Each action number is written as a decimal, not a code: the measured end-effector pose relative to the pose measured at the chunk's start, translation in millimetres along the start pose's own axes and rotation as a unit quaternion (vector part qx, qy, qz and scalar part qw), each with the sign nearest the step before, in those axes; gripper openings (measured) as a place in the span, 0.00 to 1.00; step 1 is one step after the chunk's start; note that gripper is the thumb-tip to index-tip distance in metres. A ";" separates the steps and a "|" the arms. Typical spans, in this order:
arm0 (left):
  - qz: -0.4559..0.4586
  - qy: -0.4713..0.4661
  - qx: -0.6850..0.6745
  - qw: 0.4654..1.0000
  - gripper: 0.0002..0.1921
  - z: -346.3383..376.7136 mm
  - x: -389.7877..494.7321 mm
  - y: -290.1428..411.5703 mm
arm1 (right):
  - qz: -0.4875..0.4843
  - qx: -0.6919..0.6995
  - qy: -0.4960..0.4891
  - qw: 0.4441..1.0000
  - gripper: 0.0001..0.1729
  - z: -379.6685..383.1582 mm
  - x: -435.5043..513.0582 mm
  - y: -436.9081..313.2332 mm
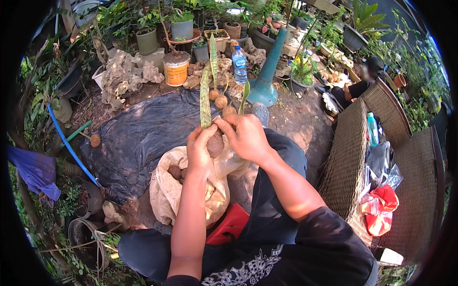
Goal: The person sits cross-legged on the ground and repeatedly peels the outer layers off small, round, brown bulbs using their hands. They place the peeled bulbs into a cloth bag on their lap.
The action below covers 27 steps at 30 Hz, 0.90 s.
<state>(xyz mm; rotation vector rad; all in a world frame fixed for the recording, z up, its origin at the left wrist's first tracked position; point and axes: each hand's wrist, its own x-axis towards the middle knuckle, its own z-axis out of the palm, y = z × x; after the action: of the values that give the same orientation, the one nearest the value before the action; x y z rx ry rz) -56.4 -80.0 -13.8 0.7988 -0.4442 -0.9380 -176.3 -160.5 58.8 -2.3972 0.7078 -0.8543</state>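
A clump of brown soil (215,146) rests in my left hand (198,148), held around its side. From its top rises a mottled snake plant leaf (204,96), next to my left thumb. My right hand (248,137) presses thumb and fingers on the upper right of the clump. Below both hands, a pale cloth sack (166,193) stands with its mouth loose and more brown lumps (174,172) inside. Just beyond are several round wrapped root balls (220,102) in a row, some bearing upright leaves (213,60).
Black plastic sheeting (143,125) covers ground ahead, with another root ball (95,140) at its left. A water bottle (239,66), orange bucket (176,69) and green pedestal (266,71) stand beyond. To the right are a wicker bench (343,153) with bags and a seated person (352,91).
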 end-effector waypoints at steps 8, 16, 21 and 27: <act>0.035 -0.019 -0.040 0.998 0.13 3.1 -16.0 14.7 | -0.083 0.002 -0.010 0.996 0.22 -8.0 -13.8 -17.7; 0.027 -0.083 -0.033 0.996 0.13 15.6 -25.7 26.5 | -0.064 -0.005 0.056 0.996 0.21 -0.2 -20.6 -22.3; 0.037 -0.029 -0.078 0.996 0.12 21.6 -22.7 15.5 | -0.098 -0.024 0.107 0.989 0.20 -4.1 -21.4 -21.6; 0.052 -0.018 -0.034 0.998 0.09 17.0 -17.2 17.2 | -0.119 -0.016 0.096 0.988 0.22 12.1 -22.4 -8.6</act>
<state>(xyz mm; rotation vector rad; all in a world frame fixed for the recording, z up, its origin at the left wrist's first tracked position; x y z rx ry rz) -67.5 -66.5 10.3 0.6912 -0.4789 -0.8673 -180.4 -137.2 46.3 -2.4843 0.5139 -1.1928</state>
